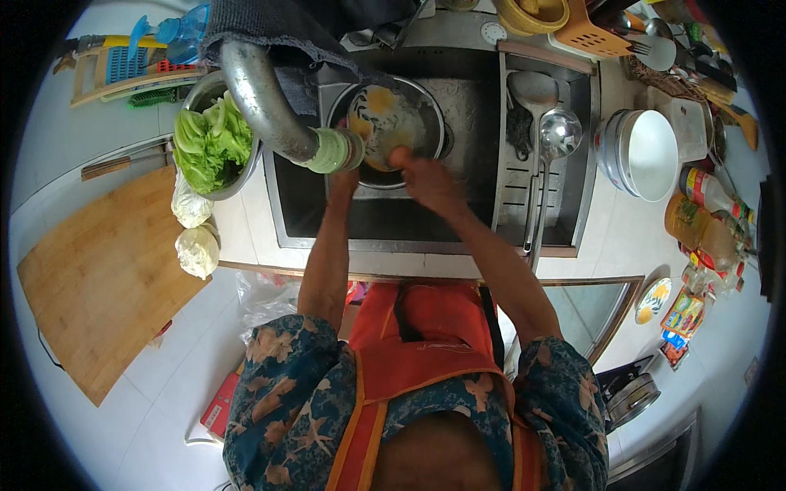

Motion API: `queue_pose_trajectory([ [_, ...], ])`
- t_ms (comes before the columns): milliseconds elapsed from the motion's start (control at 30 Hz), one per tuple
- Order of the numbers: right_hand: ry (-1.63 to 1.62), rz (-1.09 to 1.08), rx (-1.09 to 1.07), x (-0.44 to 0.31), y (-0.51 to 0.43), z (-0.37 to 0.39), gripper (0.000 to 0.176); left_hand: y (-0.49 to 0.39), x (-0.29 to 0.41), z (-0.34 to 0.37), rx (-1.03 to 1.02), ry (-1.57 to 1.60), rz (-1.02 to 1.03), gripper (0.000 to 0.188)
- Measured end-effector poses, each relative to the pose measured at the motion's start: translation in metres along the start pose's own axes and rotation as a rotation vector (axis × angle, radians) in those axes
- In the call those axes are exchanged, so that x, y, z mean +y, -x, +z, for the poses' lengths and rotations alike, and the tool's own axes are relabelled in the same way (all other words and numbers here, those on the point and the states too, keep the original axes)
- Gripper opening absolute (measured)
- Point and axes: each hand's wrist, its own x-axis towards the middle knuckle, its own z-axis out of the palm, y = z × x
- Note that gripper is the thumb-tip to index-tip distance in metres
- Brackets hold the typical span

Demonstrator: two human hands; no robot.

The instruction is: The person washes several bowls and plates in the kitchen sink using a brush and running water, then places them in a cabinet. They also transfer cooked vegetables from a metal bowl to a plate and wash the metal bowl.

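A metal basin (441, 123) stands in the sink (387, 245), with a patterned plate (384, 116) tilted inside it. My left hand (345, 178) is at the basin's near left side, mostly hidden behind the faucet (267, 98) and its green-wrapped end; some fingertips show at the plate's left edge. My right hand (427, 178) is over the basin's near right rim, slightly blurred, its fingers bent against the plate's lower right part. Whether a cloth or sponge is in it cannot be made out. Water or glare blurs the plate's middle.
Leafy greens (215, 141) fill a metal bowl on the left, near two cabbages (198, 251) and a wooden cutting board (104, 276). A ladle (560, 135) and a spatula (534, 92) lie in the side basin. Stacked white bowls (651, 153) and bottles (706, 190) stand right.
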Motion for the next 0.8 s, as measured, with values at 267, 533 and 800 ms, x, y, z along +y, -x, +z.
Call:
queue_pose_trajectory([
  [267, -0.002, 0.006, 0.019, 0.005, -0.006, 0.002, 0.021, -0.019, -0.011, -0.005, -0.084, -0.314, 0.182, 0.043],
  [533, -0.074, -0.046, 0.156, 0.008, -0.001, 0.005, 0.017, -0.033, -0.004, -0.02, -0.158, -0.068, -0.113, 0.049],
  [800, -0.04, 0.01, 0.179, 0.011, 0.001, 0.008, 0.017, -0.042, -0.034, -0.041, -0.192, -0.17, -0.167, 0.059],
])
